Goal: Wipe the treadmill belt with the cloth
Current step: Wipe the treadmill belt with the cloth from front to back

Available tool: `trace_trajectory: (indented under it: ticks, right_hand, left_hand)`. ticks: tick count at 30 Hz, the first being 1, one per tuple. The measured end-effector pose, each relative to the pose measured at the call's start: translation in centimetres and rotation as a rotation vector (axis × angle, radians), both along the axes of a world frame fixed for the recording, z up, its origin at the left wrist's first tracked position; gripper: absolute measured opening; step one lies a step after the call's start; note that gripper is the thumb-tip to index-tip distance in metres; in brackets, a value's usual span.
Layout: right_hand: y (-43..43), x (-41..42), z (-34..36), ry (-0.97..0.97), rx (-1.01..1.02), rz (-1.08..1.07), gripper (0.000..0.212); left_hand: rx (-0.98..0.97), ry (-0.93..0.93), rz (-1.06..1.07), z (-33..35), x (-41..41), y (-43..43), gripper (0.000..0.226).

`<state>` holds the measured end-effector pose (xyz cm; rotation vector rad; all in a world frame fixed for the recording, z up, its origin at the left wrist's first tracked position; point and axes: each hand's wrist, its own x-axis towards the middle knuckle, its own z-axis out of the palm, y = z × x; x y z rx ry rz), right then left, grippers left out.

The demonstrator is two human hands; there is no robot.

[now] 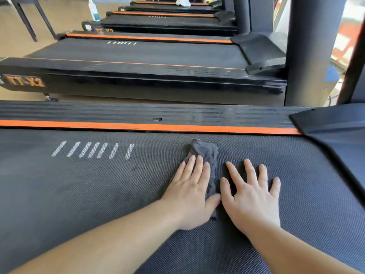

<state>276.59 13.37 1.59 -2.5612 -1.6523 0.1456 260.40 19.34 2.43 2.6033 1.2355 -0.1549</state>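
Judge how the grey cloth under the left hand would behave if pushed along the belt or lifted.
The cloth looks soft and rumpled, so it would probably droop if lifted. Pushed, it may bunch up, since the treadmill belt is textured. The left hand lies flat on it, which likely keeps it spread; the right hand rests beside it.

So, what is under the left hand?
The grey cloth lies under the left hand, flat on the treadmill belt. Its far end shows past the fingers; the part beneath the palm is hidden.
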Motion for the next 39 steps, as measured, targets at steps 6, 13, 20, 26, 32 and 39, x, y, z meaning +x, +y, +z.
trace_trajectory:
  ticks: [6, 13, 20, 26, 32, 39]
  right_hand:
    - [-0.2, 0.1, 0.0, 0.004, 0.006, 0.007, 0.063]
    - [0.1, -0.1, 0.0, -0.009, 0.002, 0.000, 0.064]
    - [0.0, 0.0, 0.1, 0.006, 0.004, 0.004, 0.064]
    - [0.0, -0.1, 0.1, 0.009, 0.002, 0.008, 0.065]
    - [-0.1, 0.0, 0.2, 0.002, 0.007, 0.010, 0.062]
    - [-0.1, 0.2, 0.0, -0.004, -0.004, 0.016, 0.062]
  left_hand:
    - [0.140, 0.048, 0.213, -0.3, -3.0, 7.6, 0.062]
    - [0.136, -0.113, 0.000, -0.1, 2.5, 2.6, 0.057]
    - [0.285, 0.188, 0.280, 0.7, -3.7, 9.1, 0.056]
    - [0.067, -0.258, -0.063, -0.4, 2.8, 1.7, 0.061]
    - [-0.187, -0.362, -0.064, 2.4, -1.1, 2.0, 0.037]
    - [-0.021, -0.283, -0.264, 2.1, -2.0, 2.3, 0.041]
